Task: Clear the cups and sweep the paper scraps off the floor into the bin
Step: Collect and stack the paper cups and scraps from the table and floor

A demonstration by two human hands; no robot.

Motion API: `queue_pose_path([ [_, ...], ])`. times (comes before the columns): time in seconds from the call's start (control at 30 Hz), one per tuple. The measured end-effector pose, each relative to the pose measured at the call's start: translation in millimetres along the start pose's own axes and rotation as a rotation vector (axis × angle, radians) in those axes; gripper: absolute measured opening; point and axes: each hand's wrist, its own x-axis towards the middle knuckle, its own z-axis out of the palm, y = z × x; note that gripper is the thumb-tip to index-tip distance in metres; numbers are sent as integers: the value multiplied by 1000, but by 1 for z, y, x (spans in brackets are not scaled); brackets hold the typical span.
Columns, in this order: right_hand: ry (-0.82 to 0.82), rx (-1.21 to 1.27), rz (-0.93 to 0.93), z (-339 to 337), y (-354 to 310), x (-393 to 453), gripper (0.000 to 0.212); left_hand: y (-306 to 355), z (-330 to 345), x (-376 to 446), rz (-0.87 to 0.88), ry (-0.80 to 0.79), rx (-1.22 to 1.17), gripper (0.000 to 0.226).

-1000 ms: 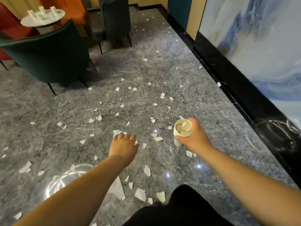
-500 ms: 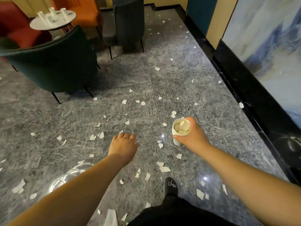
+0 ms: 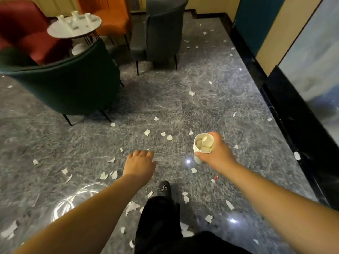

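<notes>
My right hand (image 3: 217, 154) grips a white paper cup (image 3: 203, 146) stuffed with paper scraps, held upright over the floor at centre right. My left hand (image 3: 140, 165) hangs out in front, palm down, fingers loosely bent, holding nothing. White paper scraps (image 3: 147, 132) lie scattered all over the grey marble floor (image 3: 183, 107), ahead of me and around my feet. Several white cups (image 3: 75, 15) stand on a small round table (image 3: 60, 32) at the far left.
A dark green armchair (image 3: 69, 83) stands at left, between me and the round table, with red (image 3: 22, 30), orange (image 3: 108, 13) and grey (image 3: 161, 30) chairs around it. A black plinth (image 3: 297, 129) and wall panels run along the right. My black shoe (image 3: 164, 189) steps forward.
I have walked forward: the chairs and round table have come closer and the scraps slid back under me. Both hands keep their pose, the cup still in my right.
</notes>
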Motion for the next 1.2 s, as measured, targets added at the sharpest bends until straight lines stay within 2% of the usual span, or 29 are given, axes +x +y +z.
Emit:
queue_pose_path([
  [0.43,59,0,-18,13,-99,246,73,-72,-91,238,81,-28,44,52],
  [0.53,55,-23,-17,15,-110,285,75,-85,-105,279,48,-31,45,51],
  [0.67,33,12,-23,14,-126,351,67,-95,-126,338,21,-30,32,53],
  [1.0,-61,12,-94,2,-175,581,72,-113,-198,534,-96,-26,9,44],
  [1.2,-110,-31,-120,-11,-211,694,72,-127,-245,623,-159,-6,-55,44],
])
